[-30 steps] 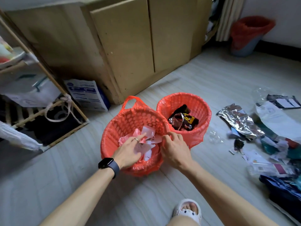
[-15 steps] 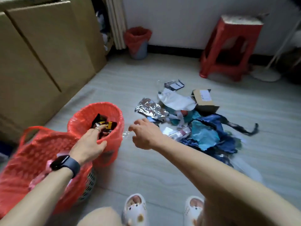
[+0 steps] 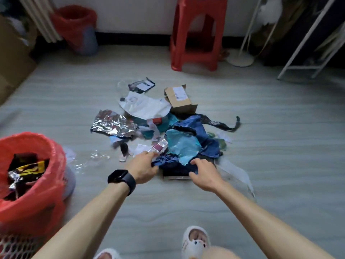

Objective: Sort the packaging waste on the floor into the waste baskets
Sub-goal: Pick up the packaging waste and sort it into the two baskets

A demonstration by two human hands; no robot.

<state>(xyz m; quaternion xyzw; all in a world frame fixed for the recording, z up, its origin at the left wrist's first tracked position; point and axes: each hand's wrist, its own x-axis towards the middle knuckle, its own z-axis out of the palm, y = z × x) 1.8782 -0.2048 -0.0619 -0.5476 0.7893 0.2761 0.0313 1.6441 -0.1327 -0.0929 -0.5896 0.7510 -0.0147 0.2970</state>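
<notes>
A heap of packaging waste lies on the floor ahead: a crumpled silver foil bag (image 3: 113, 125), a white mailer (image 3: 147, 107), a small cardboard box (image 3: 179, 99), a light blue plastic piece (image 3: 182, 147) and dark blue plastic bags (image 3: 201, 135). My left hand (image 3: 142, 166), with a black watch on its wrist, grips the near edge of a dark blue bag (image 3: 168, 161). My right hand (image 3: 204, 173) grips the same dark bag a little to the right. A red-lined waste basket (image 3: 37, 191) with dark wrappers inside stands at the left. The mesh basket (image 3: 16, 245) shows only at the bottom left corner.
A red plastic stool (image 3: 197, 34) stands at the back. A red-lined bin (image 3: 78, 28) sits at the back left beside wooden cupboards. A white rack frame (image 3: 306, 53) stands at the right. Clear plastic film (image 3: 87, 161) lies near the basket. My slippered feet (image 3: 195, 242) are at the bottom.
My view has swung right from the baskets to the heap. Both hands left the baskets, reached forward, and now take hold of the dark blue bag.
</notes>
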